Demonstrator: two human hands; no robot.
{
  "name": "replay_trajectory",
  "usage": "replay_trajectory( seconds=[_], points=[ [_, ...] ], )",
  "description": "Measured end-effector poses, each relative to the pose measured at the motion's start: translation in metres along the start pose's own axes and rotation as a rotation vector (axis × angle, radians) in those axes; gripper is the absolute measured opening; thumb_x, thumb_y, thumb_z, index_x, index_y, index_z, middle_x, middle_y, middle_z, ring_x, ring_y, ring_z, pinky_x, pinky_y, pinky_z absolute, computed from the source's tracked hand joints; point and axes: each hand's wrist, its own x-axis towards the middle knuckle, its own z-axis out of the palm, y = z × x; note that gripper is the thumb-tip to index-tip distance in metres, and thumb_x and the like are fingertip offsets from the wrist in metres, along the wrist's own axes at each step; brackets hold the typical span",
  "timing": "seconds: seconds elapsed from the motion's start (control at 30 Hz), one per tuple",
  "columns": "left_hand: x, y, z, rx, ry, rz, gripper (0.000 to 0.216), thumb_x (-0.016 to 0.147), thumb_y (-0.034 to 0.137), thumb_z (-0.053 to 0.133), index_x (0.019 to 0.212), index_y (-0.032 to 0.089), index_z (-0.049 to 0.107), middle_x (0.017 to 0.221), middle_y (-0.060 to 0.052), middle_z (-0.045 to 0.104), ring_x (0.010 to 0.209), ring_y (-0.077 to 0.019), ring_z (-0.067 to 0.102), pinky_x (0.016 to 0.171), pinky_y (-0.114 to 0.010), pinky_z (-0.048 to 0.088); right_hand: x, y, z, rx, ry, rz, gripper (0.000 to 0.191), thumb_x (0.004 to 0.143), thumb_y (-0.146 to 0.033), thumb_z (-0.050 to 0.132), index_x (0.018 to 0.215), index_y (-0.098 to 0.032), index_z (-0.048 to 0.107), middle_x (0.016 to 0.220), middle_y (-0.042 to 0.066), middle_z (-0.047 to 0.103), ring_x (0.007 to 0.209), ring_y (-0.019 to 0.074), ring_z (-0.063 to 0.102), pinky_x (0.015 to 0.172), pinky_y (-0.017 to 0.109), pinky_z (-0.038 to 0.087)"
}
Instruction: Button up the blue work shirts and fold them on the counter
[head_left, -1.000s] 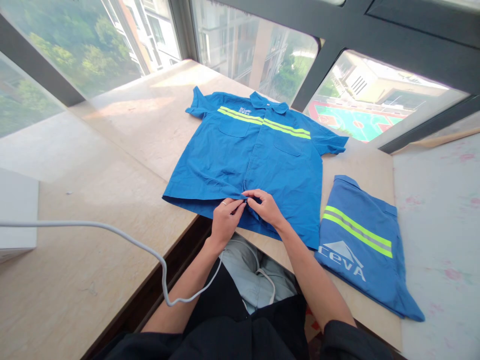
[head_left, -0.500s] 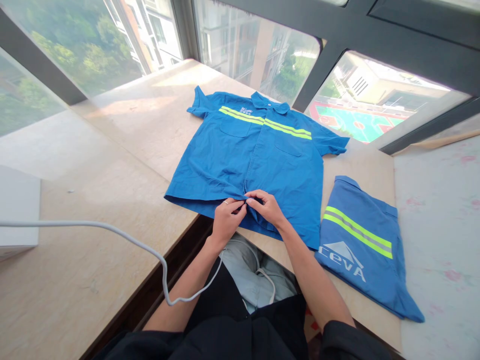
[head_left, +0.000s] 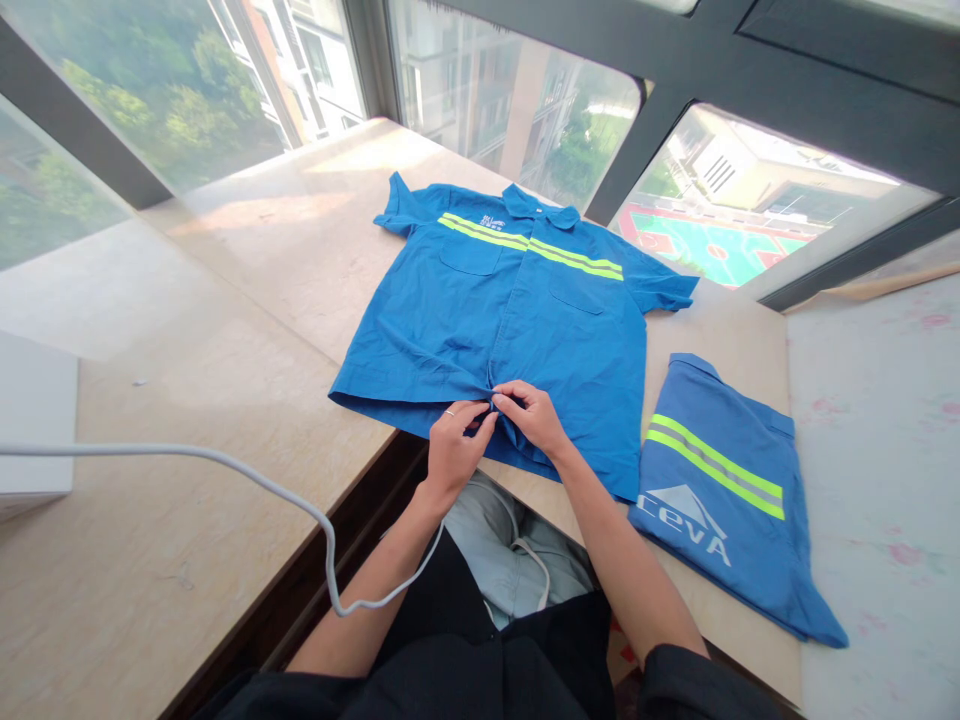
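Observation:
A blue short-sleeved work shirt [head_left: 457, 320] lies front side up on the stone-look ledge, its collar toward the window and a yellow-and-grey reflective band across the chest. Both hands meet at the bottom of its front placket. My left hand [head_left: 456, 440], with a ring on one finger, pinches the hem edge there. My right hand [head_left: 531, 415] grips the same spot from the right, thumb and fingers close together. Whatever small part lies between the fingertips, such as a button, is hidden. The hem is lifted slightly, so a dark gap shows beneath the left front panel.
A folded blue shirt [head_left: 720, 500] with a reflective band and lettering lies at the right. A white cable [head_left: 225, 460] crosses from the left over my left forearm. A white box [head_left: 34, 420] stands at the left edge. Windows [head_left: 510, 90] border the ledge [head_left: 225, 340].
My left hand has shifted very slightly, its fingers rearranged at the hem. My right hand keeps nearly the same grip, and both shirts lie where they were.

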Motion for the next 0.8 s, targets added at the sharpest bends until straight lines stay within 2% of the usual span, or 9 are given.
replay_trajectory(
  seconds=[0.2, 0.47, 0.63, 0.8],
  points=[
    [0.003, 0.009, -0.001, 0.088, 0.013, -0.040, 0.016, 0.089, 0.029, 0.060, 0.087, 0.021, 0.074, 0.083, -0.005, 0.070, 0.072, -0.0154, 0.064, 0.063, -0.026, 0.053, -0.004, -0.005, 0.005, -0.085, 0.063, -0.088, 0.017, 0.089, -0.034, 0.058, 0.088, -0.023, 0.072, 0.091, 0.004, 0.074, 0.090, 0.0206, 0.066, 0.091, 0.039, 0.048],
    [0.004, 0.012, -0.006, 0.236, 0.038, -0.094, 0.012, 0.083, 0.024, 0.064, 0.073, 0.021, 0.071, 0.071, -0.001, 0.069, 0.063, -0.0146, 0.061, 0.065, -0.028, 0.048, -0.010, -0.012, 0.013, -0.289, 0.117, -0.243, 0.015, 0.091, -0.030, 0.057, 0.087, -0.026, 0.071, 0.089, 0.003, 0.074, 0.093, 0.0216, 0.065, 0.094, 0.042, 0.043],
    [-0.003, 0.008, -0.003, 0.199, 0.100, -0.006, 0.015, 0.087, 0.025, 0.061, 0.077, 0.021, 0.071, 0.072, -0.002, 0.069, 0.065, -0.0135, 0.062, 0.062, -0.025, 0.048, -0.010, -0.014, 0.015, -0.309, 0.169, -0.213, 0.015, 0.090, -0.032, 0.059, 0.084, -0.027, 0.071, 0.087, 0.003, 0.072, 0.092, 0.0216, 0.064, 0.093, 0.042, 0.043],
    [-0.011, -0.001, 0.002, 0.220, 0.168, 0.087, 0.014, 0.087, 0.023, 0.060, 0.079, 0.021, 0.072, 0.075, -0.003, 0.070, 0.066, -0.0136, 0.063, 0.058, -0.024, 0.049, -0.011, -0.013, 0.017, -0.303, 0.151, -0.215, 0.015, 0.091, -0.031, 0.058, 0.082, -0.025, 0.070, 0.085, 0.003, 0.071, 0.090, 0.0208, 0.064, 0.094, 0.041, 0.041]
  ],
)
